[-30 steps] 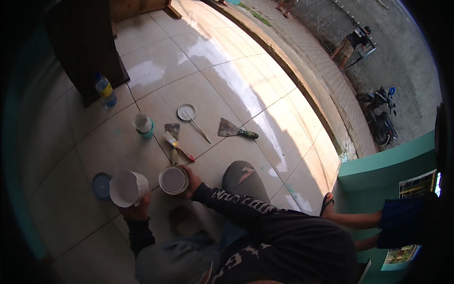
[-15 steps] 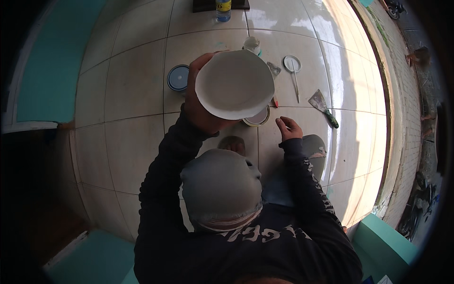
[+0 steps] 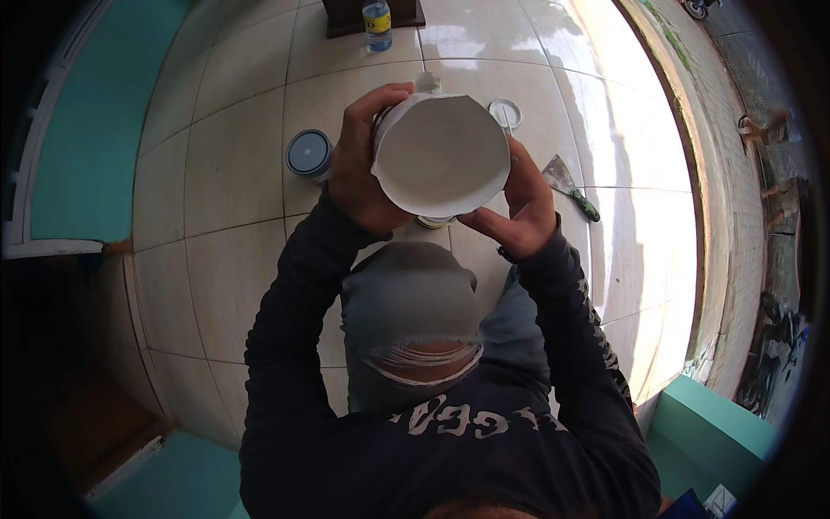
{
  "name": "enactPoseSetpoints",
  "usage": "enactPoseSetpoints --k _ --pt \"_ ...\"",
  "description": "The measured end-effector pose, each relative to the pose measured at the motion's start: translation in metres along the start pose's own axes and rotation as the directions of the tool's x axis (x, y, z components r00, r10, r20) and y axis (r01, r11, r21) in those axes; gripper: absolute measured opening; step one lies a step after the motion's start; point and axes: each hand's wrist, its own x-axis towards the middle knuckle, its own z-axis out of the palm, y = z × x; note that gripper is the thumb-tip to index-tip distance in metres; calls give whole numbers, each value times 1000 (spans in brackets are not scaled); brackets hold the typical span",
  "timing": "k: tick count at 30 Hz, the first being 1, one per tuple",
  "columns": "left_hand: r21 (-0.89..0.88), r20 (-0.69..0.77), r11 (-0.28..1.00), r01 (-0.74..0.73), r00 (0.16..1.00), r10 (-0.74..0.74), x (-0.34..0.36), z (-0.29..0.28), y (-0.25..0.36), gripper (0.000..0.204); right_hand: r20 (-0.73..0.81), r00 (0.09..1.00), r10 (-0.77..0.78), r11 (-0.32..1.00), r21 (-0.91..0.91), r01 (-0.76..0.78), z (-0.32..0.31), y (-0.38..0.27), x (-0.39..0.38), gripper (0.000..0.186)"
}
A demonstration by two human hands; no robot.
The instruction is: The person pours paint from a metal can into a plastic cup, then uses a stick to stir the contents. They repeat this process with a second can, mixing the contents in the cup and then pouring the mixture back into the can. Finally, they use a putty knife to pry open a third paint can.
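Observation:
A white, round, open container (image 3: 443, 157) with a slightly uneven rim is raised above my knees, its mouth facing me. My left hand (image 3: 359, 160) is wrapped around its left side. On the opposite side my right hand (image 3: 527, 203) grips it, thumb below the rim and fingers along the wall. Directly beneath, a tin (image 3: 435, 222) on the floor is mostly covered by the container. Behind it a small whitish jar (image 3: 427, 82) peeks out.
On the tiled floor, a can with a blue-grey lid (image 3: 309, 154) stands left. To the right lie a white lid (image 3: 505, 114) with a thin stick and a green-handled scraper (image 3: 572, 189). A bottle of blue liquid (image 3: 378, 26) stands at the far side.
My right hand has risen from beside my knee and taken hold of the container's right side. The left hand still holds it, and the container's mouth has turned slightly.

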Motion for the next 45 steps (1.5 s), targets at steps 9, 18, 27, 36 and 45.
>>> enactPoseSetpoints --k 9,18,27,36,45 --pt "-1 61 995 -97 993 97 -5 29 -21 96 23 947 -320 861 -411 300 10 16 22 102" --pt "-17 175 956 294 942 -286 -48 52 -51 98 -33 999 -38 853 -522 15 -25 51 -19 89" --pt "-100 227 844 527 838 -496 -95 54 -76 69 -86 996 23 808 -585 -69 -58 71 -43 79" --pt "-183 97 652 736 673 -733 -158 56 -97 25 -198 972 123 868 -454 -202 -78 80 -48 80" --pt "7 23 531 848 530 -848 -171 59 -87 58 -220 965 144 886 -406 -225 -92 73 -52 88"
